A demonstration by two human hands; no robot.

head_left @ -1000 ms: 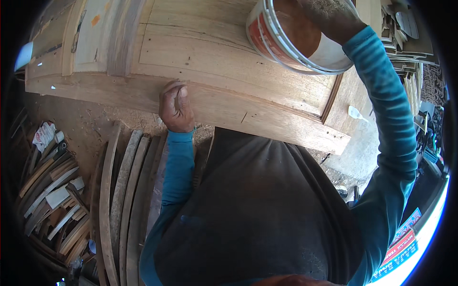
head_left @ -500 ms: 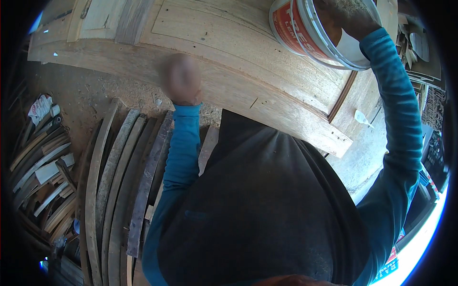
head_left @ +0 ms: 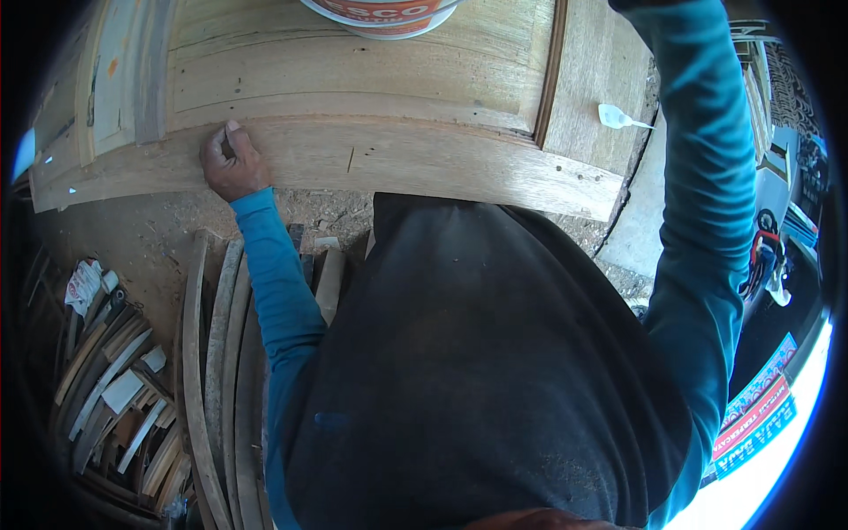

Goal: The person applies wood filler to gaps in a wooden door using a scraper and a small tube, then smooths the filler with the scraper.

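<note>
My left hand [head_left: 234, 163] is closed in a loose fist with the thumb on top, and nothing shows in it. It rests at the near edge of a pale wooden panelled door [head_left: 415, 159] lying flat in front of me. My right arm [head_left: 707, 168] stretches forward past the door's right side. Its hand lies beyond the top edge, so what it touches is hidden. A white bucket [head_left: 389, 33] with a red-orange label stands on the door, cut off by the top edge. Near the door's right end lies a small white bottle [head_left: 611, 116] with a thin nozzle.
Long timber strips [head_left: 216, 344] lie below my left forearm. Farther left is a heap of wood offcuts [head_left: 119, 393] with a crumpled white bag [head_left: 84, 284]. Sawdust and debris cover the ground [head_left: 331, 216]. At the right are a dark surface and a printed banner [head_left: 755, 424].
My right hand has come out of the bucket and passed out of view at the top. My view has shifted, with the bucket now farther left. My left hand, blurred before, appears farther left along the door edge.
</note>
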